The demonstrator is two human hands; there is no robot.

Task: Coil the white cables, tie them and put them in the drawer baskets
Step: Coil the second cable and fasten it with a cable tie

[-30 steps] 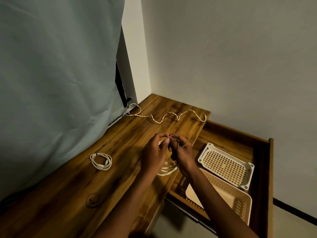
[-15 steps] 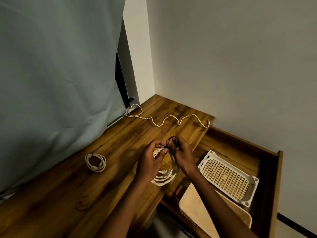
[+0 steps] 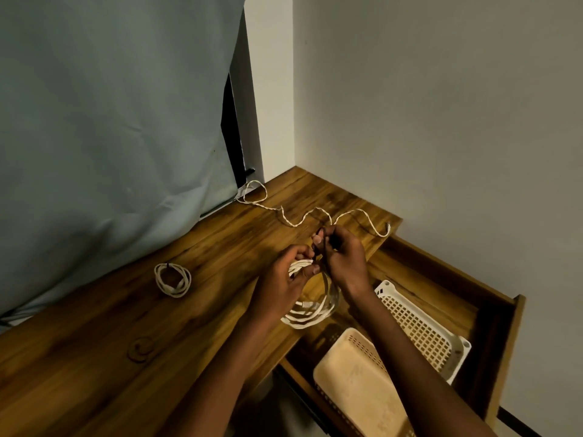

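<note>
While the left hand grips the top of a coiled white cable hanging below it at the desk edge, the right hand, just beside it, pinches a dark tie looped at the coil's top. To tie well, in my judgement, the left should keep the loops bunched as the right draws the tie snug, before moving to the baskets in the drawer under the right forearm. No brand, label or legible writing is visible.
</note>
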